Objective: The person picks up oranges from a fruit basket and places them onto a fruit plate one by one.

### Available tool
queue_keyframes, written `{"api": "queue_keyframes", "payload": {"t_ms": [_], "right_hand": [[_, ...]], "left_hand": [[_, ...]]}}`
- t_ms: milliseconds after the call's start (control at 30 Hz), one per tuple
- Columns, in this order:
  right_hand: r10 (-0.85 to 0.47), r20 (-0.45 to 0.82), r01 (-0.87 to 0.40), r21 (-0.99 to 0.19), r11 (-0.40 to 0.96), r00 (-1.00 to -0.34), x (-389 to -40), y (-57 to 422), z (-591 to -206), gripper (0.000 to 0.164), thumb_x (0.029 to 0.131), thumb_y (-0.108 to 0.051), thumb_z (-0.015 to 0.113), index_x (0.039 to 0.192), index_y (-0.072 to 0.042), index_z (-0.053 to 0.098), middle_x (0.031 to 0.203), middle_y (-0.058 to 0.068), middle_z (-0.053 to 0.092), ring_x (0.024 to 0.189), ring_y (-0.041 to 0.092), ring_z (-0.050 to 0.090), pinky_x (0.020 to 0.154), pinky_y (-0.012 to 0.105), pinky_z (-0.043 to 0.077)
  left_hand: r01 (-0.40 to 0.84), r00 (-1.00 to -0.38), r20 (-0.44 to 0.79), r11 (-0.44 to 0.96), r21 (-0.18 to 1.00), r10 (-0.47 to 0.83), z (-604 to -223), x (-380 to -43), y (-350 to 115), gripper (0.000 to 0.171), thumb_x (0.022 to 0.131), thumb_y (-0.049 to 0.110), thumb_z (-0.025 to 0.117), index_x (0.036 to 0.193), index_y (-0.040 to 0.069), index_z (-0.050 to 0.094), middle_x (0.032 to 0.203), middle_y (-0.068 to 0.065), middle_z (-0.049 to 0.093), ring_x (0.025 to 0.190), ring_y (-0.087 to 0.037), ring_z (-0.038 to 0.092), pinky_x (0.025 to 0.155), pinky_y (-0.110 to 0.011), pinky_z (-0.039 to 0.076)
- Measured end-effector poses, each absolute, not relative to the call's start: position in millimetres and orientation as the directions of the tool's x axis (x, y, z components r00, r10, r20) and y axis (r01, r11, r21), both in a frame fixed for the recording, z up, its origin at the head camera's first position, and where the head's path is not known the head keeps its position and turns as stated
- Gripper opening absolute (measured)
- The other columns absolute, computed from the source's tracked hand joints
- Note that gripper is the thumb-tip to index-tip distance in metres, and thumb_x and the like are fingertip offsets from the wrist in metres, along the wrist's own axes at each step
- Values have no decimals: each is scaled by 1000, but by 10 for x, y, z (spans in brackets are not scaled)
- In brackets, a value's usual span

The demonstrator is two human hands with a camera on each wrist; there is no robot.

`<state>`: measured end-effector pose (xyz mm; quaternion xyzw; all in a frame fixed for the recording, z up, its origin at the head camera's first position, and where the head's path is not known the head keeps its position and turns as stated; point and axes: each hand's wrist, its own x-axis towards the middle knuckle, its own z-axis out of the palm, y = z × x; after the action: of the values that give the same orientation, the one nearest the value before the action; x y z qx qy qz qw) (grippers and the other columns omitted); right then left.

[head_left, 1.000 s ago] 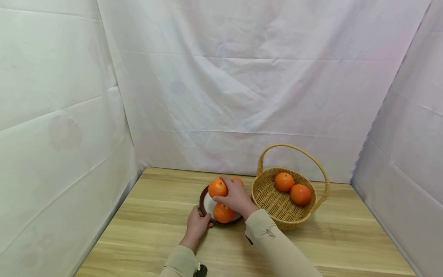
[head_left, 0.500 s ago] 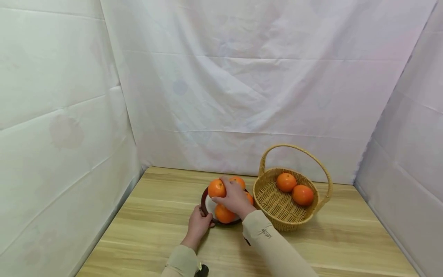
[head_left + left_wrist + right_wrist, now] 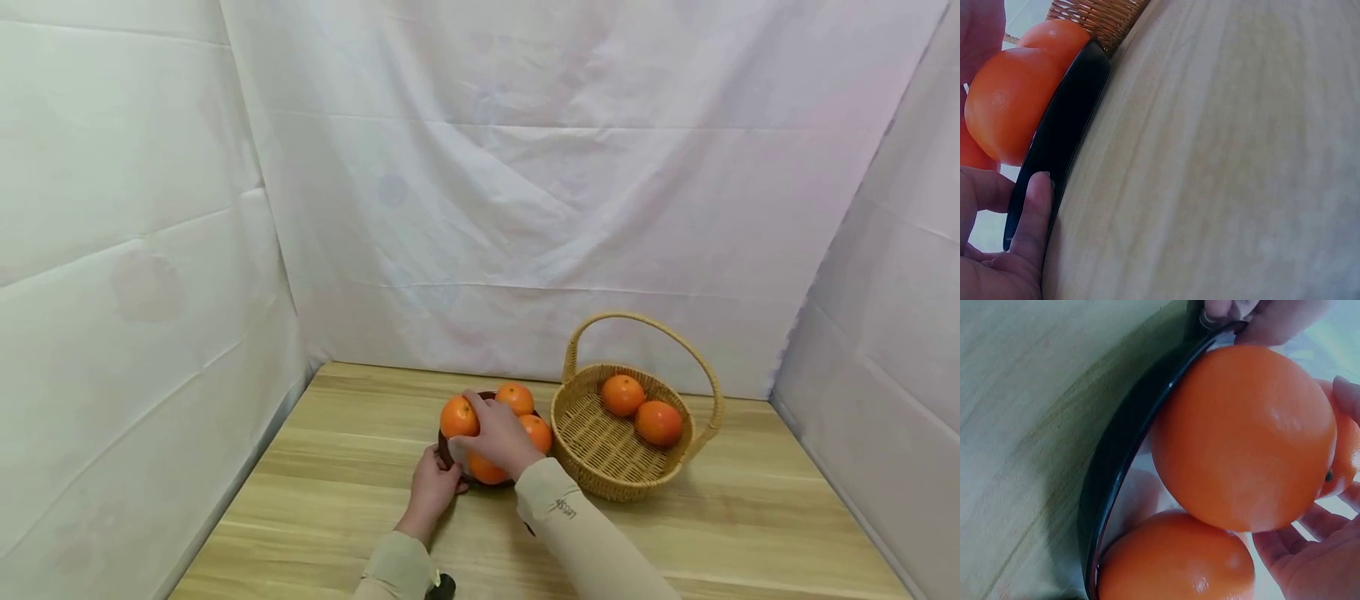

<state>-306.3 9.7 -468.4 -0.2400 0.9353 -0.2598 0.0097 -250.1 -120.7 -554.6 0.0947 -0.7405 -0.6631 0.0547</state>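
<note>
My left hand (image 3: 433, 485) pinches the near left rim of a plate (image 3: 1063, 125), dark outside and pale inside. In the left wrist view, the thumb and a finger lie on either side of that rim. My right hand (image 3: 501, 435) holds an orange (image 3: 459, 416) over the plate's left part; whether it touches the plate is unclear. Several more oranges sit on the plate: a back orange (image 3: 515, 398), a right orange (image 3: 537, 433) and a near orange (image 3: 1244, 437), partly covered by my right hand in the head view.
A wicker basket (image 3: 600, 487) with a tall arched handle stands just right of the plate. Two oranges (image 3: 623, 395) lie inside it, toward its right side. White cloth walls (image 3: 525, 208) enclose the wooden table (image 3: 330, 475) at the back and sides.
My right hand has moved a little left and down with the orange, uncovering more of the oranges at the plate's right. My left hand stays on the rim.
</note>
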Motion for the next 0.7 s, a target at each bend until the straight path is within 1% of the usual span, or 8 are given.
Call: {"api": "queue_keyframes", "payload": {"t_ms": [233,367,500,700], "right_hand": [[-452,98,-447,-433,783,-887,-3012,26,-4723,78,76,-55,64,142,-31,30,129,7,47,112,30,46,86,45,45],[-458,115,-464,-387,797,-881,-3000,-3,-4756,78,75,-56,64,141,-28,33,124,7,50,107,30,49,85,45,45],[-462,128,-475,-366,801,-878,-3002,-32,-4801,77,75,-56,63,140,-25,36,119,7,54,103,28,50,84,44,45],[-452,104,-461,-307,833,-886,-2981,-53,-4825,74,76,-58,60,139,-25,38,113,6,57,99,29,51,82,44,46]], "left_hand": [[-63,-975,-36,114,991,-218,-5550,-2497,-1197,48,82,-1,56,126,-7,36,83,-16,52,60,-18,60,55,-29,56],[-53,-977,-32,95,994,-210,-5550,-2492,-1193,47,82,-1,56,125,-7,37,88,-17,53,63,-19,60,56,-30,56],[-44,-978,-27,80,996,-207,-5549,-2483,-1188,43,83,0,57,122,-6,39,91,-17,56,67,-21,61,57,-31,56],[-58,-977,-35,104,993,-211,-5538,-2481,-1192,39,83,3,58,119,-4,41,94,-15,57,69,-21,61,57,-29,56]]}}
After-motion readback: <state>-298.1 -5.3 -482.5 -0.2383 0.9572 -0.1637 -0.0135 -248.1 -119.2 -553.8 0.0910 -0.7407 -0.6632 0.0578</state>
